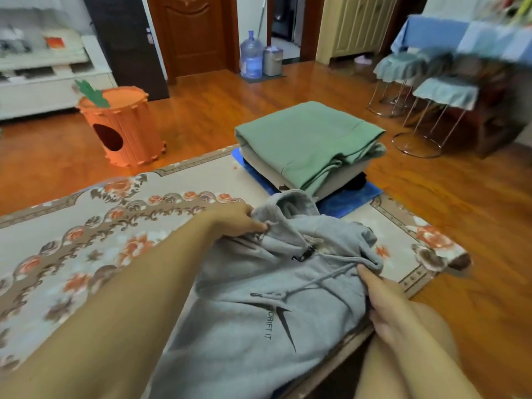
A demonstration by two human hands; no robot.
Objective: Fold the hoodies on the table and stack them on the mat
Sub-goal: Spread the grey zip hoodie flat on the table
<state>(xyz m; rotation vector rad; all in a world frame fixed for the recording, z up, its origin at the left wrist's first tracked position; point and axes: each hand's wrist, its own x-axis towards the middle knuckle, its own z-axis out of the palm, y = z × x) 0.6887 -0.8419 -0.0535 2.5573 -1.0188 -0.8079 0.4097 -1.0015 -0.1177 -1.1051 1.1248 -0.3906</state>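
Note:
A grey hoodie [259, 306] with a black logo and drawstrings lies front-up on the floral tablecloth [86, 226] close to me. My left hand [236, 220] pinches the fabric at the hood's left side. At the right shoulder, my right hand [385, 306] grips the hoodie's edge. Beyond the hood, a blue mat [345, 204] at the table's far end carries a stack of folded hoodies: a green one [308, 139] on top, a pale one and a dark one under it.
The table's right edge runs close to my right hand, with wooden floor beyond. An orange carrot-shaped box [121, 128] stands on the floor at the left. Metal stools [431, 90] with covers stand at the right, a water jug [251, 54] by the door.

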